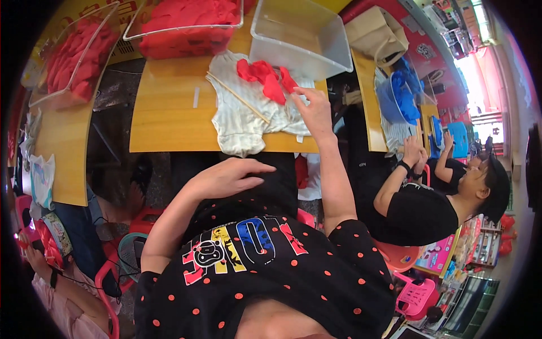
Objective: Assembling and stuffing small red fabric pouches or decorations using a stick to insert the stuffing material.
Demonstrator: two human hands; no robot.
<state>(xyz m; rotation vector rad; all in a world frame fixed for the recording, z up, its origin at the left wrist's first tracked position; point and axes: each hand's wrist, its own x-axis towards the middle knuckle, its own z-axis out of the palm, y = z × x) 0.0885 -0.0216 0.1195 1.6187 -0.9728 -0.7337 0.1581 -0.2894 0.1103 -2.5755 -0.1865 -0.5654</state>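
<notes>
A rumpled white garment-like cloth (240,124) is spread over the yellow wooden table (169,107). On it lie several joined or overlapping red cloth pieces (272,87) and a thin wooden stick (240,99), set diagonally. My right hand (315,113) reaches over the table's right part. Its thumb and forefinger are bent together at the right end of the red cloth, seemingly pinching its edge. Closer to my body, my left hand (228,178) hovers above my dark-clothed lap with fingers stretched out and nothing in them.
Along the table's far edge stand a clear bin heaped with red cloth pieces (189,28) and a translucent plastic bin (299,39). Another red-filled bin (73,62) sits left. To the right, a seated co-worker (423,209) works beside a blue tub (395,99).
</notes>
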